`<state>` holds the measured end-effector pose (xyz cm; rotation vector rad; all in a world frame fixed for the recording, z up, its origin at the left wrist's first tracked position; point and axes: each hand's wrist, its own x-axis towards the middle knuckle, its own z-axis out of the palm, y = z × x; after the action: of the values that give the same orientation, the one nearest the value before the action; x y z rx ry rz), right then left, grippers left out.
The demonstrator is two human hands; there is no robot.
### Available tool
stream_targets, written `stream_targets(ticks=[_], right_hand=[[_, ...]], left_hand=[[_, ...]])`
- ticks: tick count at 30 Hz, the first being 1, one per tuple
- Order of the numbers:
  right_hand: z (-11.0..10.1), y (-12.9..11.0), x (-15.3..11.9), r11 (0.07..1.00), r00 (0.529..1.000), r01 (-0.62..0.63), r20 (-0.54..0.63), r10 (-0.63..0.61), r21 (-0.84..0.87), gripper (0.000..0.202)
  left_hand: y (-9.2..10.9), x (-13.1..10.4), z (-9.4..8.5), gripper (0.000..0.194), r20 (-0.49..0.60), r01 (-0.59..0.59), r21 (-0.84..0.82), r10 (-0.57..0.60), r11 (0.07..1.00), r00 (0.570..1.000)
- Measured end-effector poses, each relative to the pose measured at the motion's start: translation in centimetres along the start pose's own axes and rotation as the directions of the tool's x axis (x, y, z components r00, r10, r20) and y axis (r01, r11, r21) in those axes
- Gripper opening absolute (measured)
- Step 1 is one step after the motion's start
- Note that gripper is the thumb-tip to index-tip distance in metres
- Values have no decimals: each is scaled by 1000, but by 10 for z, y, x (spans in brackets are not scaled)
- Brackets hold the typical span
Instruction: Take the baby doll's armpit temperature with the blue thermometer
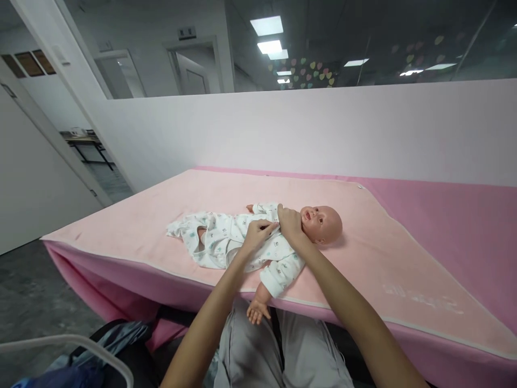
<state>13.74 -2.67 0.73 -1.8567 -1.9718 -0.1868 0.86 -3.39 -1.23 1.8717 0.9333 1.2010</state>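
Note:
A baby doll lies on its back across the table, head to the right. It wears a white printed onesie, and one doll hand hangs over the near table edge. My left hand is closed at the front of the onesie, pinching the fabric on the chest. Just right of it, close under the doll's chin, my right hand is closed on the onesie near the collar. Its fingertips are partly hidden. Whether a fastener sits between the fingers is too small to tell.
A peach mat covers the table over a pink cloth. Behind rises a white half wall with glass above. At lower left are a curved pale metal bar and dark blue fabric.

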Motion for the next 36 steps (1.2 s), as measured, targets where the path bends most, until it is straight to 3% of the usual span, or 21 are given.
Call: stream_targets(ticks=[3,6,9,11,13,15,19,24,27,31,33,36], right_hand=[[2,2,-4,1000,1000,6,5,-6,-26,30],[2,-2,-7,995,999,38,-8,-39,-92,16],[1,-8,-11,981,995,95,-21,-100,-170,22],[0,-10,-17,971,991,129,-20,-136,-201,23],[-1,-8,-24,958,985,158,-34,-171,-241,25],[-1,-3,-33,941,976,175,-77,-206,-290,25],[-4,13,-50,908,925,252,-191,-327,-336,24],[-20,33,-52,832,826,454,-199,-527,-320,21],[-36,55,-46,899,855,392,-282,-435,-196,18],[-50,93,-40,981,936,129,-344,-73,143,27],[-52,107,-38,947,950,29,-303,73,320,30],[-47,121,-33,824,951,-35,-235,202,565,31]], left_hand=[[5,-2,-3,36,25,20,87,-22,996,999],[10,18,-12,46,-8,94,44,-94,995,996],[10,56,-17,52,-318,84,82,-54,993,947],[4,79,-14,52,-380,123,323,10,938,925],[-6,94,-7,48,-240,185,639,-34,747,970],[-18,100,1,39,-136,179,715,-117,676,984],[-33,97,7,45,-21,176,773,-252,610,968],[-32,89,-2,62,-9,203,821,-343,533,939],[-30,86,-5,65,-15,206,840,-359,501,933],[-28,86,-6,66,-15,210,857,-384,471,923],[-28,87,-6,65,-14,218,857,-402,467,916],[-28,89,-8,64,-9,241,848,-441,471,897]])
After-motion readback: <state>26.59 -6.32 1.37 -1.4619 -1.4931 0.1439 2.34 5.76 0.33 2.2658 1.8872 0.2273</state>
